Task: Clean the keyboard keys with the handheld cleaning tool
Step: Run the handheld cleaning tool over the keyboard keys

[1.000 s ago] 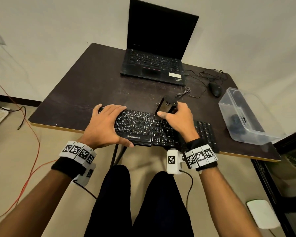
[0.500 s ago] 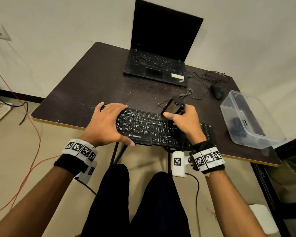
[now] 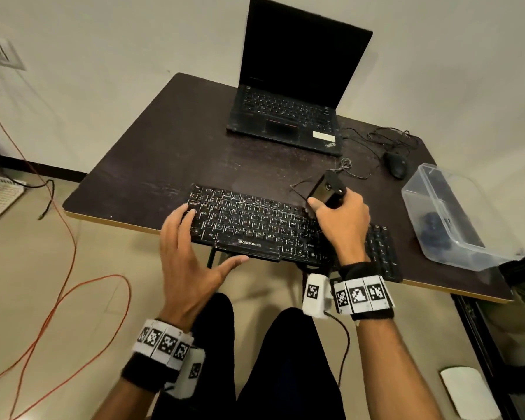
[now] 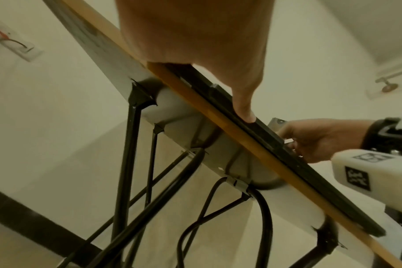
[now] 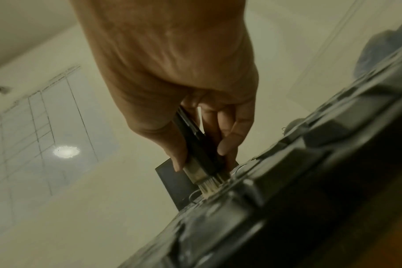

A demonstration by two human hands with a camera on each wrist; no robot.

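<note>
Black keyboard point(image 3: 270, 228) lying at near edge of dark table point(image 3: 164, 159). Right hand point(image 3: 343, 219) curled round black cleaning tool point(image 3: 328, 189), pale bristles point(image 5: 209, 186) pressed onto upper-right keys. Left hand point(image 3: 188, 253) open, fingers straight, tips touching keyboard's left end, thumb spread. Beyond: open laptop point(image 3: 291, 95), mouse point(image 3: 396, 165), clear tub point(image 3: 449, 219).

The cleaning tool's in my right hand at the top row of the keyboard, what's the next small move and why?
Probably drag the cleaning tool sideways along that top row. The right hand grips it, and the right wrist view shows its bristles already down among the keys of the keyboard. The left hand lies spread at the keyboard's left end, thumb against its front edge, which should steady it.
</note>
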